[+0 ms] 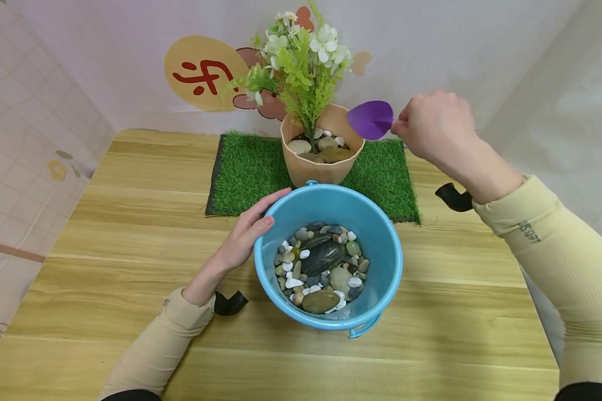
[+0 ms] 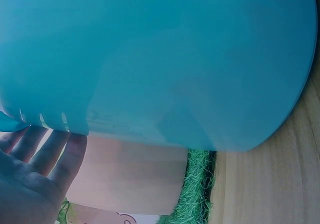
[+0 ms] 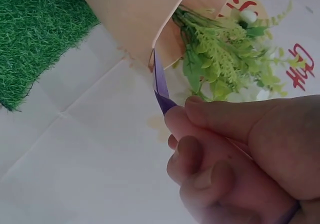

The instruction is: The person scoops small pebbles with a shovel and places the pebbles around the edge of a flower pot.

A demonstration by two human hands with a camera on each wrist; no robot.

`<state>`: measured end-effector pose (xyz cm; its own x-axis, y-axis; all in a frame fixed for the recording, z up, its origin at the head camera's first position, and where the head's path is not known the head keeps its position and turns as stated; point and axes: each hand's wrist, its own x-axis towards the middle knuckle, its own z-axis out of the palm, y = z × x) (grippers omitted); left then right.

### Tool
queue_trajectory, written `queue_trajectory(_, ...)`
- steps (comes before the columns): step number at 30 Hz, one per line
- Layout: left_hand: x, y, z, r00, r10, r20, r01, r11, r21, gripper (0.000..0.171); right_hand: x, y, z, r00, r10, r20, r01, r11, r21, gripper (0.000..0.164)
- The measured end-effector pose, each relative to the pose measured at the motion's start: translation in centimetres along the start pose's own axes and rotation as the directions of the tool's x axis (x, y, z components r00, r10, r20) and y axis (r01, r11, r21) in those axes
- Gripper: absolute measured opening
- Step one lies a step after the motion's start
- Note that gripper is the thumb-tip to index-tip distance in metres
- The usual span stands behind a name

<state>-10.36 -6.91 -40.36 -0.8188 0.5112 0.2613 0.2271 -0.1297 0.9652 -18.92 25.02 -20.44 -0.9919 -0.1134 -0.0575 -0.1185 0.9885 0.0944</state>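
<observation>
In the head view my right hand grips a purple toy shovel by its handle, its blade over the right rim of a peach flowerpot. The right wrist view shows the shovel edge-on, with fingers of my right hand curled round the handle. My left hand holds the rim of a blue bucket, thumb over the edge and fingers along the outside. Pebbles of several colours lie in the bucket. White and tan stones surround the plant in the pot.
Green artificial turf lies under the pot on the wooden table. A printed cloth hangs behind. The bucket's handle hangs at its near side. Black curved pieces sit at both wrists.
</observation>
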Motion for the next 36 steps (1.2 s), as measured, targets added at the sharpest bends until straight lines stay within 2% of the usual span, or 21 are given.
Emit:
queue_trajectory(6, -0.1, 0.0, 0.0, 1.000, 0.000, -0.002, 0.000, 1.000, -0.002, 0.062, -1.4, 0.0, 0.3, 0.996, -0.047, -0.074, 0.050, 0.998, 0.032, 0.045)
queue_trajectory(11, -0.1, 0.0, 0.0, 1.000, -0.004, -0.002, 0.004, 1.000, -0.002, 0.062, -3.4, 0.1, 0.3, 0.988, -0.104, -0.118, 0.113, 0.991, 0.074, 0.035)
queue_trajectory(18, -0.1, 0.0, 0.0, 1.000, -0.001, -0.006, 0.001, 1.000, -0.005, 0.062, -7.0, -0.7, 0.1, 0.967, -0.155, -0.204, 0.180, 0.977, 0.111, 0.032)
queue_trajectory(27, -0.1, -0.1, -0.1, 1.000, 0.006, -0.007, -0.006, 1.000, 0.003, 0.061, -10.6, -1.8, -0.1, 0.943, -0.217, -0.252, 0.245, 0.966, 0.086, 0.028)
queue_trajectory(29, 0.0, -0.1, -0.1, 1.000, 0.008, -0.006, -0.008, 1.000, 0.004, 0.061, -11.2, -2.0, 0.2, 0.933, -0.248, -0.263, 0.277, 0.957, 0.082, 0.028)
queue_trajectory(36, -0.1, -0.1, 0.0, 1.000, -0.010, 0.000, 0.010, 1.000, -0.005, 0.062, -12.7, -3.1, 1.9, 0.874, -0.373, -0.312, 0.407, 0.912, 0.049, 0.025)
